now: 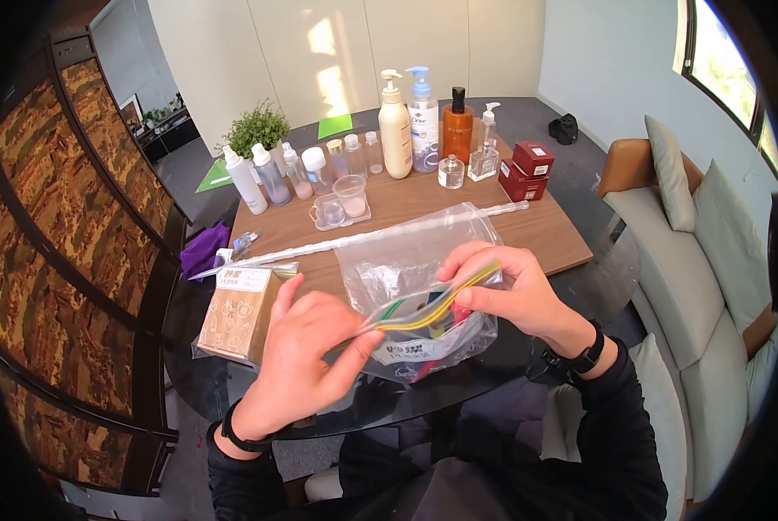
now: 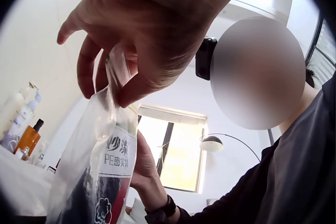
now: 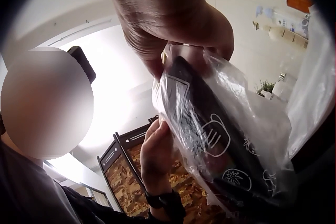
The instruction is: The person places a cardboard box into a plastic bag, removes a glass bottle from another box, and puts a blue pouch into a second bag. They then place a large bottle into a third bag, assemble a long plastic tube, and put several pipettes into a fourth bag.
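Clear plastic zip bag [image 1: 410,286] with coloured seal strip held between both hands: left hand [image 1: 306,347] fingertips pinch one end, right hand [image 1: 510,291] fingers pinch the other, above brown cardboard box [image 1: 239,313].

A clear, glossy, crinkled plastic zip bag [image 1: 415,260] sat before a matt brown cardboard box [image 1: 238,314] on a smooth wooden desk [image 1: 545,230] edged in dark reflective glass, beside shiny plastic bottles [image 1: 396,130].
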Motion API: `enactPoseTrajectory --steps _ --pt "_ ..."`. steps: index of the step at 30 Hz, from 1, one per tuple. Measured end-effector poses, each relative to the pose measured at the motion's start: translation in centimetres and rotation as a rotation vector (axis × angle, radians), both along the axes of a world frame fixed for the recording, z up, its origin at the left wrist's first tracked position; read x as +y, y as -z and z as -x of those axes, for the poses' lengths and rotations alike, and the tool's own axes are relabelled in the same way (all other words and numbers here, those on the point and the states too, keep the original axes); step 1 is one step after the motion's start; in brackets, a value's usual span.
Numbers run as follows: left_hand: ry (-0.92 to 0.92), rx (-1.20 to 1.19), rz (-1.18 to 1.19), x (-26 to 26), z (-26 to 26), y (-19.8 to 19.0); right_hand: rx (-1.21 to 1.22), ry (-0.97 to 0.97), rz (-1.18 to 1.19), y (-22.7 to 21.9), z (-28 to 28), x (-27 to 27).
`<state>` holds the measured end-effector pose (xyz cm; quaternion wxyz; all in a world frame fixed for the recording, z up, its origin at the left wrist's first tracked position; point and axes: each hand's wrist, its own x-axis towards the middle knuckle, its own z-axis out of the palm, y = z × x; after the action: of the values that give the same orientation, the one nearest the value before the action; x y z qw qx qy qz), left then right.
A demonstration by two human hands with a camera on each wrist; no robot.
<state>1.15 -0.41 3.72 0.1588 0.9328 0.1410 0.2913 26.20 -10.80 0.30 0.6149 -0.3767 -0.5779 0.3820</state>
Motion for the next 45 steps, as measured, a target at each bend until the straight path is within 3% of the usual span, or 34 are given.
enactPoseTrajectory --steps 6,11,14,17,24,32,35,45 --pt "-0.119 0.124 0.040 -1.3 -0.7 -1.4 -0.120 0.084 -0.071 0.0 0.9 0.1" --pt "-0.045 0.035 -0.077 -0.6 -0.8 -0.3 -0.197 0.071 -0.122 -0.5 1.8 0.3" --pt "-0.038 0.004 -0.102 -0.4 -0.8 -0.2 -0.124 0.029 -0.088 -0.8 2.2 0.4" --pt "-0.028 -0.014 -0.098 -0.4 -0.7 -0.3 -0.291 0.042 -0.099 -1.1 2.3 0.4" --pt "-0.091 -0.084 -0.075 -1.1 -1.9 -0.7 -0.268 0.112 -0.099 -0.3 2.4 0.7" --pt "0.009 -0.047 -0.117 -0.4 -1.9 -1.1 -0.357 0.074 -0.086 -1.7 3.0 0.4" --pt "0.021 -0.041 -0.131 -0.6 -1.9 -1.3 -0.162 0.064 -0.012 -0.9 2.9 0.2" --pt "-0.008 -0.095 -0.061 -1.5 -2.9 -1.4 -0.200 0.149 -0.047 -1.0 2.7 -0.2"
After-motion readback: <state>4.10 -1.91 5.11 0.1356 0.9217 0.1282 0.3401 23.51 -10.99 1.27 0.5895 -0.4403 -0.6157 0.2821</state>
